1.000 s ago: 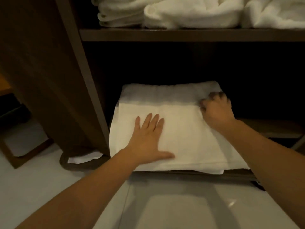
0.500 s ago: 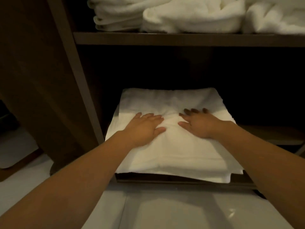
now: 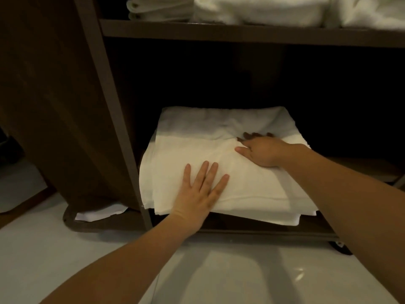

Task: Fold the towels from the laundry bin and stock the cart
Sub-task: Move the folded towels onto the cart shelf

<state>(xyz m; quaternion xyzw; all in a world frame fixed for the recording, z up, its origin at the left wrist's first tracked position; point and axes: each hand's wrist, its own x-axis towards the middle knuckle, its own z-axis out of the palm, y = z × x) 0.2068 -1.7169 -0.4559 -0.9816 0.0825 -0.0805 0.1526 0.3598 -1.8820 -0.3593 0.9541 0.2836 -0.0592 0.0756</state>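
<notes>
While the left hand (image 3: 200, 190) and right hand (image 3: 262, 152) press flat, each grip wide and empty, the towels (image 3: 175, 154) lie on the bottom shelf (image 3: 241, 229) of the cart (image 3: 114, 106); soft and limp, they likely want support under both side edges.

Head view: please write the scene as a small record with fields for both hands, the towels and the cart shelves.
left hand: flat, fingers straight, pressing the folded towels near their front
right hand: flat on the same stack, further back
lower shelf: carries the stack, whose front edge reaches the shelf's front
upper shelf: carries more towels
wheel: at lower right, on the pale floor
</notes>
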